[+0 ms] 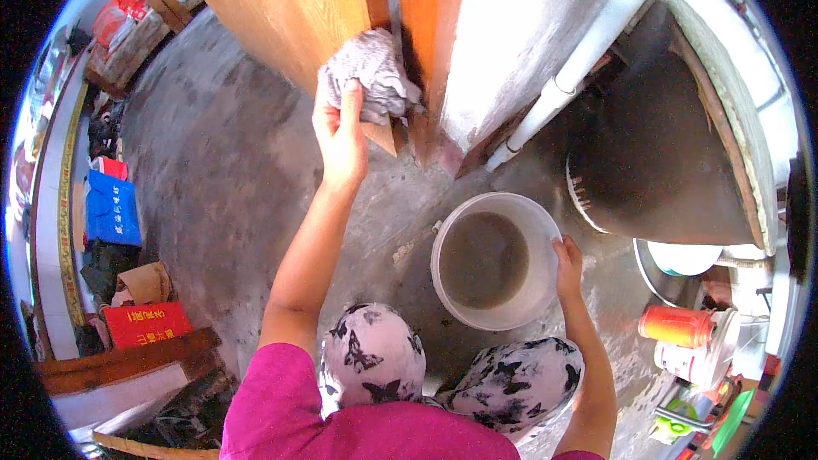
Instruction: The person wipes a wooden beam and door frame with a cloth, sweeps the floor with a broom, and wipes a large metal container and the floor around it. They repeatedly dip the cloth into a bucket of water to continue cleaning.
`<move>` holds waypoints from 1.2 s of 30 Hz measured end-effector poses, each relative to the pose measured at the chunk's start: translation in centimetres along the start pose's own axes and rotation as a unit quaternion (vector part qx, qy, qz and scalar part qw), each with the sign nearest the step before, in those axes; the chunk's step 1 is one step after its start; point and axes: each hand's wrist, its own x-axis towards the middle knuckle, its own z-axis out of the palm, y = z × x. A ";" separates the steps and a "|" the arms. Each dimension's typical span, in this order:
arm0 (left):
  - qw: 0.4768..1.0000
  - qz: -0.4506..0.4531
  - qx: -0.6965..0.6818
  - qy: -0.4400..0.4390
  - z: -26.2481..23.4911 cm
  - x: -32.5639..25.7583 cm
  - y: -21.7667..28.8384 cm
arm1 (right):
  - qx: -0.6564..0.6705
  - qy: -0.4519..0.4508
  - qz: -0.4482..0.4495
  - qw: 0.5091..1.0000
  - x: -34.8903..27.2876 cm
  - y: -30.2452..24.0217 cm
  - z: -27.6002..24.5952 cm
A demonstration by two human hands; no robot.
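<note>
My left hand (342,136) is stretched forward and closed on a bunched grey-and-white cloth (368,72). The cloth lies against the lower edge of a light wooden door (281,0), beside the orange-brown door frame (433,25). With its fingers over the rim, my right hand (569,266) grips the right side of a white plastic bucket (547,277). Murky grey-brown water (484,260) fills the lower part of the bucket, which is on the floor in front of my knees, tilted slightly or seen at an angle; I cannot tell which.
A white pipe (554,95) runs down by the wall right of the frame. Beyond it stands a large dark slab-topped structure (656,145). Blue (112,209) and red boxes (146,324) line the left side. An orange container (675,326) is at the right, on concrete floor (213,145).
</note>
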 end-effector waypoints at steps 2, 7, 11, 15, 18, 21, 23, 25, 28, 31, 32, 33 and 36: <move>0.987 0.092 0.131 -0.031 0.5 -0.1 -0.5 | 0.008 0.017 0.003 1.000 0.0 -0.2 0.0; 0.795 0.248 0.541 -0.120 -4.3 -4.9 -13.1 | 0.066 -0.008 0.025 0.997 0.7 1.5 0.2; 0.797 0.014 0.565 -0.212 -10.4 -11.3 -21.4 | 0.021 0.011 0.033 0.999 0.2 0.9 -0.6; 0.844 -0.462 0.271 0.019 -13.4 -13.1 -24.4 | 0.038 0.000 0.023 0.999 0.5 0.6 0.2; 0.838 -0.522 0.123 0.103 -10.4 -11.1 -25.1 | 0.028 0.015 0.026 0.999 0.3 0.9 -1.0; 0.845 -0.515 0.053 0.134 -14.8 -4.6 -24.1 | 0.028 -0.029 -0.001 0.999 1.4 1.5 2.4; 0.863 -0.489 0.086 0.095 -10.5 -4.8 -22.8 | -0.018 -0.012 -0.008 1.000 1.5 1.8 0.7; 0.893 -0.411 0.183 -0.021 -3.3 -5.0 -17.8 | -0.059 0.027 -0.002 0.998 0.4 1.3 -1.3; 0.921 -0.335 0.198 -0.035 -2.1 -1.1 -10.2 | 0.000 0.000 0.006 1.000 0.7 1.5 -0.8; 0.979 -0.111 0.148 -0.086 1.4 1.5 0.6 | -0.011 -0.010 0.018 1.000 0.7 2.0 -1.0; 0.989 0.022 0.101 -0.102 2.7 2.5 3.7 | -0.010 0.003 0.021 1.000 0.4 1.3 -0.5; 0.982 0.124 0.107 -0.090 3.5 3.3 6.2 | -0.011 0.014 0.026 1.000 -0.2 -0.3 0.3; 0.920 0.347 0.177 -0.035 4.7 5.9 6.5 | 0.024 -0.009 0.035 0.999 0.3 0.6 0.0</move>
